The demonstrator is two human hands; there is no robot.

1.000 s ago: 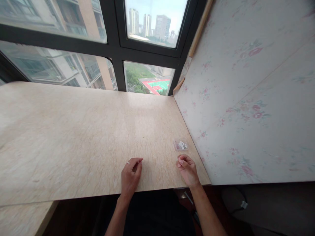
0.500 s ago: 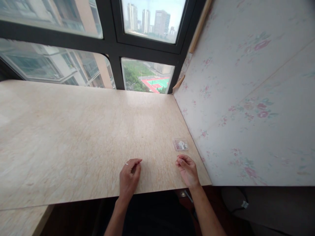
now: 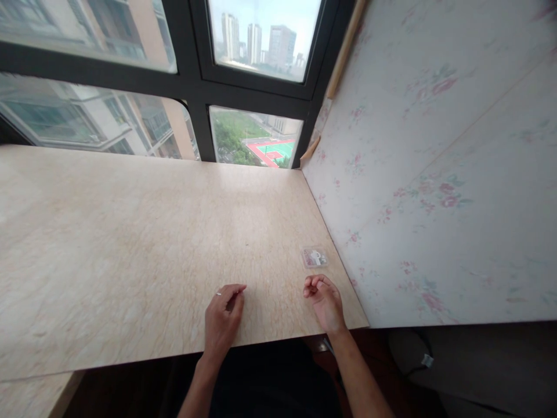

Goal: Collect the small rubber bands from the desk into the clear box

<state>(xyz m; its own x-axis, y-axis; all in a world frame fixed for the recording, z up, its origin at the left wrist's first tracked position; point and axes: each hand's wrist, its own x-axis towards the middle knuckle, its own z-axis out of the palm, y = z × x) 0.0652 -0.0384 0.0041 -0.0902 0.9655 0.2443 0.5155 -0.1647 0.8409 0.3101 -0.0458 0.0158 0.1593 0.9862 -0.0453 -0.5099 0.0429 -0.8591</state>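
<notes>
A small clear plastic box point(image 3: 314, 256) with white and reddish bits in it lies on the beige marble-patterned ledge point(image 3: 143, 232), close to the wall. Just in front of the box is my right hand point(image 3: 325, 301), palm turned partly up and fingers curled in; whether anything sits inside them is too small to tell. My left hand point(image 3: 223, 313) rests on the ledge near its front edge, a ring on one finger. Its thumb and fingers are bent toward each other, and I cannot make out anything between them.
A flower-patterned wall point(image 3: 435, 174) rises along the right side of the ledge. Dark window frames point(image 3: 256, 90) stand at the back. Below the front edge at the right, a black cable with a white tag point(image 3: 427, 361) hangs in the dark.
The view has shifted slightly, so the ledge, box and hands appear a little further left. My right hand's fingers are curled a bit differently, with the thumb less pressed to the fingertips.
</notes>
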